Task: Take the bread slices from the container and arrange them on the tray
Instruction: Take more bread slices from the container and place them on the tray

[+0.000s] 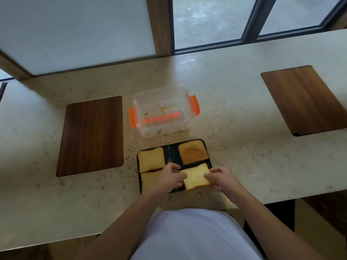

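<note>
A dark tray (pixel 171 150) lies on the counter in front of me. On it lie a bread slice (pixel 151 159) at the far left, a crust-up end piece (pixel 193 153) at the far right, and another slice (pixel 148 180) at the near left, partly hidden under my left hand. My left hand (pixel 170 177) and my right hand (pixel 220 178) both grip a pale slice (pixel 196 178) at the tray's near right corner, one on each side. Behind the tray stands the clear container (pixel 163 111) with orange clips, holding only crumbs.
Two dark wooden boards are set into the beige counter, one at the left (pixel 92 135) and one at the far right (pixel 306 99). Crumbs lie scattered around the tray. Windows run along the far edge. The counter's near edge is right by my body.
</note>
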